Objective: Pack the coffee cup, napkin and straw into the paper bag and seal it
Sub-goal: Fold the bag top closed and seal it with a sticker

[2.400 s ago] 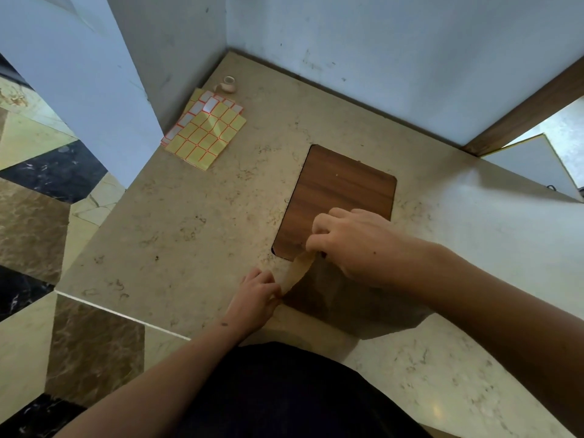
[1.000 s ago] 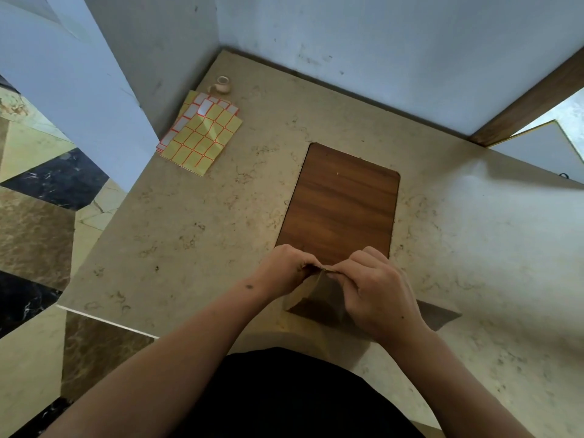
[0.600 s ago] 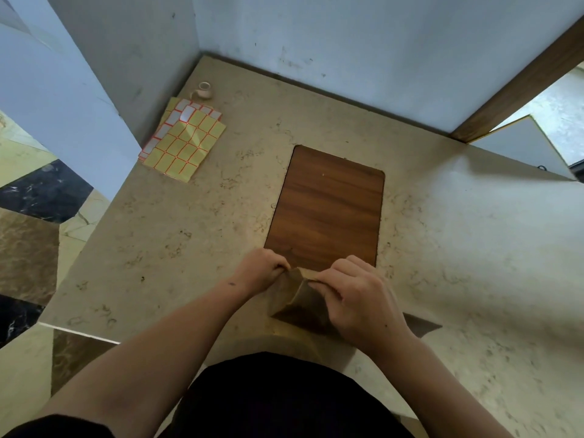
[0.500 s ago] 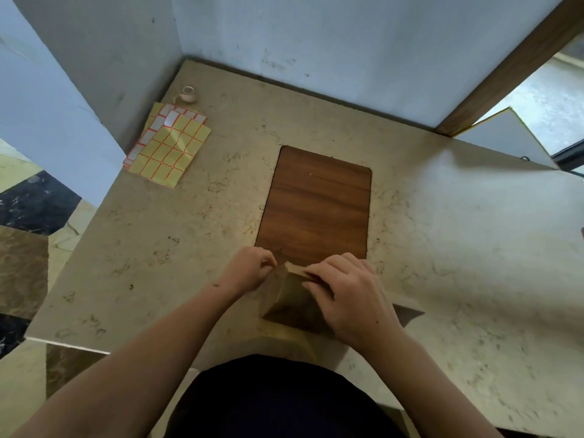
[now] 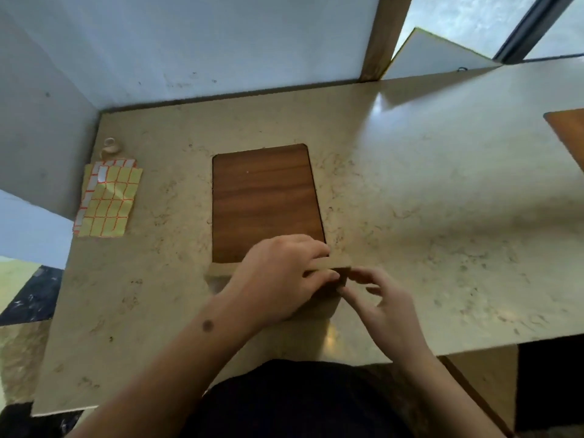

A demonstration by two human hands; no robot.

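Observation:
A brown paper bag stands at the near edge of the counter, its top folded flat. My left hand lies across the folded top and grips it, covering most of the bag. My right hand is at the bag's right end, fingertips touching the fold's corner, other fingers loosely spread. The coffee cup, napkin and straw are not visible; the bag's inside is hidden.
A dark wooden board lies on the beige stone counter just beyond the bag. A yellow sticker sheet and a small tape roll sit at the far left by the wall. Another wooden piece shows at the right edge.
My head has turned right, shifting the view. My left hand moved over the bag's top and now presses the fold; my right hand slid to the fold's right end.

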